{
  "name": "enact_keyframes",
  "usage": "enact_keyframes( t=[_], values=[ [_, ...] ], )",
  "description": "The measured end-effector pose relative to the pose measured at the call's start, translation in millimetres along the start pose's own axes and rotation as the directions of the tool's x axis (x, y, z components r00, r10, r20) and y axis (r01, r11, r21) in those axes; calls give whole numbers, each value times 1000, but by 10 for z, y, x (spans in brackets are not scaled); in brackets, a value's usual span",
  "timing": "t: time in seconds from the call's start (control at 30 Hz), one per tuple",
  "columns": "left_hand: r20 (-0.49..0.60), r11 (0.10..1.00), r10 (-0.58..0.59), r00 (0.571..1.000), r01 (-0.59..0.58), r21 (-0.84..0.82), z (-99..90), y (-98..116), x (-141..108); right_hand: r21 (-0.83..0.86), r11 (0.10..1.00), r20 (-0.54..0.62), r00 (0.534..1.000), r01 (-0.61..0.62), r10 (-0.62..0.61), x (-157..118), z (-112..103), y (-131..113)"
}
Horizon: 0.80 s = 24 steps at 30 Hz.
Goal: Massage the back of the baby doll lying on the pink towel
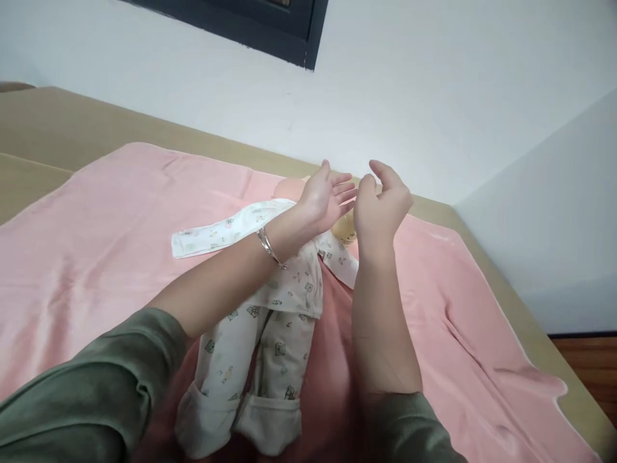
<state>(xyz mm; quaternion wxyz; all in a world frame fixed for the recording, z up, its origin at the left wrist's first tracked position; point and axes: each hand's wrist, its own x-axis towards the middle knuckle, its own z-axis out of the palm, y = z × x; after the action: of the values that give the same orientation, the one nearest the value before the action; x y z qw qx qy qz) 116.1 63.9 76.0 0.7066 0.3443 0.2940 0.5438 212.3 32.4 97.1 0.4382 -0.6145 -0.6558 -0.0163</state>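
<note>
My left hand [328,198] is held palm up with its fingers spread, above the chest of a doll. It holds nothing. Close beside it, my right hand [384,204] is loosely curled, the thumb and forefinger apart with nothing seen between them; its other fingers are hidden. A yellowish, rounded container [343,229] shows partly behind the hands, and I see no grip on it. The doll lies on its back in a white printed top [299,283] and matching trousers [280,350] with turned-up cuffs. Its head [288,188] is mostly covered by my left hand.
A pink blanket [120,212] lies under the doll, wrinkled at the right. It is spread over a tan padded surface [87,119] that runs along a white wall [409,83]. A dark frame [270,29] is set in the wall. Brown wood [585,366] shows at the lower right.
</note>
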Motion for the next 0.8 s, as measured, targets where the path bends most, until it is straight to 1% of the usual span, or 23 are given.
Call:
enact_keyframes(
  t=[0.07, 0.13, 0.2, 0.23, 0.33, 0.4, 0.47, 0.5, 0.57, 0.67, 0.73, 0.8],
  values=[
    [11, 1000, -9, 1000, 10, -22, 78, 0, -66, -55, 998, 83, 997, 15, -10, 18, 99, 60],
    [7, 1000, -14, 1000, 14, -12, 89, -3, -165, -121, 992, 201, 980, 28, -3, 2, 156, 61],
    [-6, 1000, -14, 1000, 14, 14, 21, 6, -276, -175, 983, 287, 958, 46, 6, -28, 182, 32],
    [-12, 999, -20, 1000, 20, 35, -34, 26, -334, -193, 980, 305, 952, 56, 6, -42, 191, 18],
    [-32, 989, -67, 997, 70, 127, -213, 184, -527, -217, 973, 291, 956, 82, -16, -69, 221, 15],
    [-75, 979, -82, 994, 94, 181, -290, 372, -679, -227, 969, 274, 961, 96, -31, -77, 249, 33],
    [-132, 976, -70, 989, 95, 195, -323, 592, -840, -243, 964, 268, 963, 105, -37, -80, 286, 46],
    [-155, 981, -60, 986, 87, 172, -330, 700, -917, -252, 962, 265, 964, 104, -34, -77, 307, 49],
    [-167, 995, -13, 986, 29, 93, -343, 889, -1052, -269, 959, 256, 966, 92, -21, -62, 353, 57],
    [-158, 997, 76, 985, -79, -10, -377, 1068, -1193, -299, 951, 249, 969, 75, 2, -23, 415, 96],
    [-170, 994, 84, 982, -94, -51, -398, 1127, -1255, -326, 942, 240, 971, 82, -2, -1, 445, 136],
    [-159, 997, 51, 986, -61, -54, -411, 1164, -1304, -357, 929, 214, 977, 95, -17, 9, 469, 162]
  ],
)
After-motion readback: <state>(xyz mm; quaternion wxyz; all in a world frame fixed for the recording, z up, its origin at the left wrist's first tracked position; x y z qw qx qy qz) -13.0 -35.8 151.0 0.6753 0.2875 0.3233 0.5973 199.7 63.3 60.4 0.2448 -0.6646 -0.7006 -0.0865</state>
